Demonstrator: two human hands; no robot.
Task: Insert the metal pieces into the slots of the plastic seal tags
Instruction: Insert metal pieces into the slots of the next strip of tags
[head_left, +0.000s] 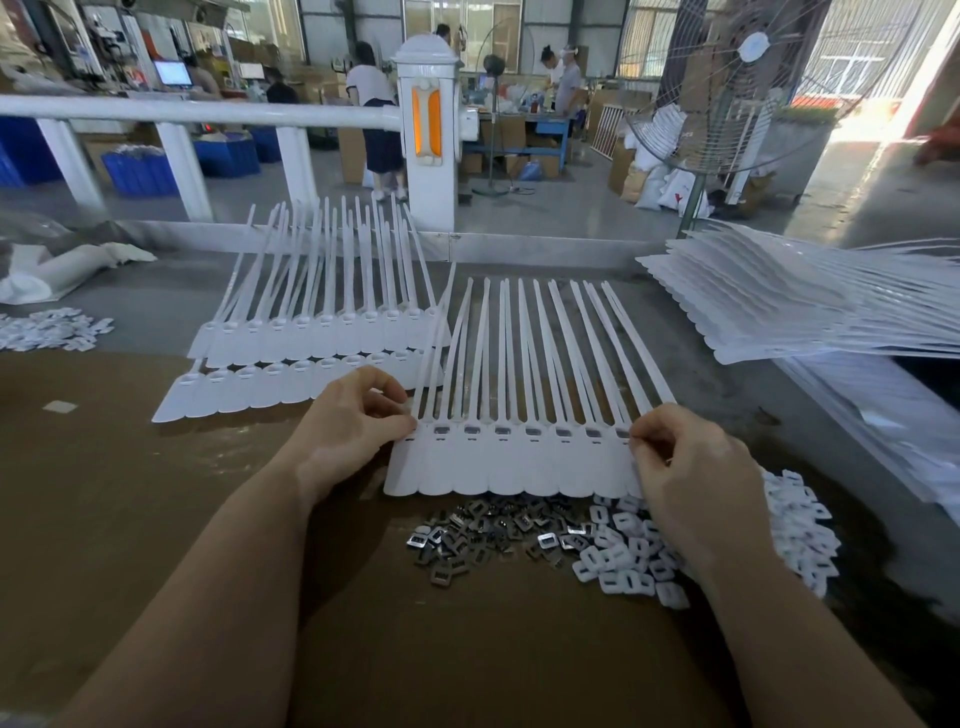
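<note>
Hands at both ends: our left hand (358, 421) pinches the tag strip's (511, 465) left edge, our right hand (691, 467) pinches the right, strip flat on cardboard (156, 493). Metal pieces (488, 535) heaped just below it, white caps (639, 556) beside.

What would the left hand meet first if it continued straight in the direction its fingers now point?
The left hand already pinches the left end of the near strip of seal tags. Its fingers point rightward, so it would probably push along that strip's slotted heads.
</note>
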